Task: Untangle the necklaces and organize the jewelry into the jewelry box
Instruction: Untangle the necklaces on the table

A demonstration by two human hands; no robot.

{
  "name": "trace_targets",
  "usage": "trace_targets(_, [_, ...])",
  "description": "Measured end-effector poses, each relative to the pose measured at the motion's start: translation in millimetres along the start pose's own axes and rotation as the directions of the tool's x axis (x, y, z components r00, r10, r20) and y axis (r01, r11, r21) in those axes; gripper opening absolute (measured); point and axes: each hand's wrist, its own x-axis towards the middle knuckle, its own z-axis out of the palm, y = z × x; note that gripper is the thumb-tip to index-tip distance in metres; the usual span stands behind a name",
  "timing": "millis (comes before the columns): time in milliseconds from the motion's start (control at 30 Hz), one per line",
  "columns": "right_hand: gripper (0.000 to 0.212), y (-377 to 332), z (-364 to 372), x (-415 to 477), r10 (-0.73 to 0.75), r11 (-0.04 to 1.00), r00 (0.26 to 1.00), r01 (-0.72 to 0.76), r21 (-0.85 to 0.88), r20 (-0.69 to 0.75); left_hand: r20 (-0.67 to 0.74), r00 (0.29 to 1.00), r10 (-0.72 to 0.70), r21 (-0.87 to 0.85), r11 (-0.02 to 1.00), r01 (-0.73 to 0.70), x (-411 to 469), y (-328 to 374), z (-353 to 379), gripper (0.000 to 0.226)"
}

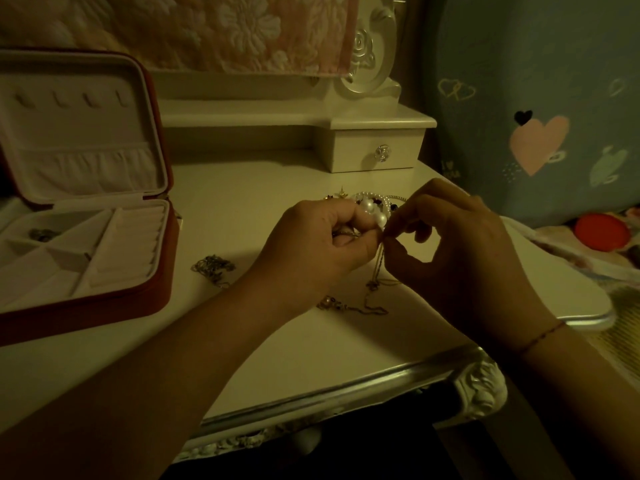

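Cream-white carved desk (277, 341) carries everything in dim light. An open red zip-around jewelry box with pale lining (149, 292) stands on it. Right of the box, the left hand (311, 244) and right hand (460, 258) meet, fingers curled, both pinching a thin gold chain necklace (375, 289) that trails onto the desk. Behind them lies a heap of white pearl beads (374, 211). Between the box and the hands sits a small tangled dark chain (211, 266).
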Motion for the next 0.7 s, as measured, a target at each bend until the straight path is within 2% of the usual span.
trace_targets(333, [0.016,0,14,-2,0.009,1.0,0.994,-0.011,-0.014,-0.112,0.018,0.999,-0.049,-0.027,0.998,0.049,0,1,-1,0.008])
trace_targets(500, [0.014,0,14,-2,0.033,0.999,0.988,-0.028,0.038,-0.15,-0.044,0.997,-0.067,-0.071,0.995,0.063,1,4,-3,0.006])
trace_targets(600, [0.008,-2,9,-6,0.163,0.962,0.979,-0.131,0.238,-0.124,-0.049,0.992,-0.115,-0.148,0.983,0.106,2,4,-4,0.004])
trace_targets(700, [0.004,-9,3,-8,0.344,0.791,0.939,-0.302,0.532,0.021,-0.031,0.989,-0.142,-0.213,0.968,0.133,4,4,-3,0.006])
